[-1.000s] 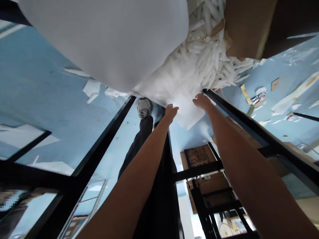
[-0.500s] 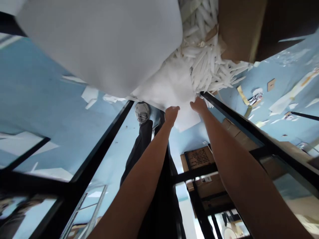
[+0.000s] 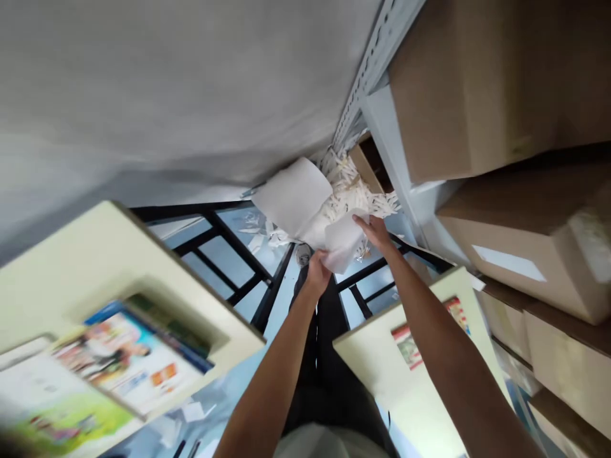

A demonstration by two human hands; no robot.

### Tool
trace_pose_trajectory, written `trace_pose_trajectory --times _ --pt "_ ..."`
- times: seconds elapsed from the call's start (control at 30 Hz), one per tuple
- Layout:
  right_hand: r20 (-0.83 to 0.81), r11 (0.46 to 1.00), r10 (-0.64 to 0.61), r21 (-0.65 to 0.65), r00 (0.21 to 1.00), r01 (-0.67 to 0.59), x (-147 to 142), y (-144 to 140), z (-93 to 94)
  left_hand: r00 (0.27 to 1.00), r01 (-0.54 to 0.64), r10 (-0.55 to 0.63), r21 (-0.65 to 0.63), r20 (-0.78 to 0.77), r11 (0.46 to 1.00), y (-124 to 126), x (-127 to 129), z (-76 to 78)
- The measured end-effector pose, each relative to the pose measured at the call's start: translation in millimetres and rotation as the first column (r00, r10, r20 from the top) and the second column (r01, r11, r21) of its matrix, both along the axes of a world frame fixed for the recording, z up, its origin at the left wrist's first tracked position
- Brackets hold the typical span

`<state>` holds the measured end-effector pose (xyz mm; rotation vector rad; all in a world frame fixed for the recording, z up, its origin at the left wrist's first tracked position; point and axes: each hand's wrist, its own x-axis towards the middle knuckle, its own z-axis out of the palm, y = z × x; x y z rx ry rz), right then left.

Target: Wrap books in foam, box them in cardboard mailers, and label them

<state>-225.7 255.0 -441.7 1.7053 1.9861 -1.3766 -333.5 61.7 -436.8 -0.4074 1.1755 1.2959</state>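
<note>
Both my hands hold a thin white sheet, which looks like packing foam or paper, in front of me over the floor. My left hand pinches its lower left edge. At its upper right, the fingers of my right hand are closed on the edge. Behind it lies a larger white sheet or roll. A heap of thin white strips spreads beside that in the corner.
Two pale tabletops on black frames flank me; the left one bears books, the right one printed cards. Brown cartons fill a metal rack at right. An open carton leans by the strips. Scraps litter the blue floor.
My view has risen, bringing the tabletops and rack into sight. The white sheet has come up off the heap in my hands and is now apart from the larger one.
</note>
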Motion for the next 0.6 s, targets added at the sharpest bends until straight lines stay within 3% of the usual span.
trace_pose_trajectory --times 0.13,0.3,0.43,0.6 --pt "-0.28 0.999 -0.027 -0.048 0.96 0.014 -22 12 114.4 0.998 -0.056 0.057 0.042 -0.036 0.998 1 -28 107.4" --pt "-0.456 0.991 0.113 0.113 0.883 -0.069 -37 15 230.2 0.994 0.014 0.005 0.178 -0.109 0.984 -6 -51 226.8" --pt "-0.553 0.967 0.243 0.207 0.797 -0.152 -50 5 319.6 0.949 0.083 0.02 0.311 -0.314 0.947 -24 -71 303.4" --pt "-0.649 0.935 0.353 0.268 0.674 -0.231 -56 -17 455.6 0.825 0.241 0.027 0.394 -0.564 0.887 -46 -95 390.9"
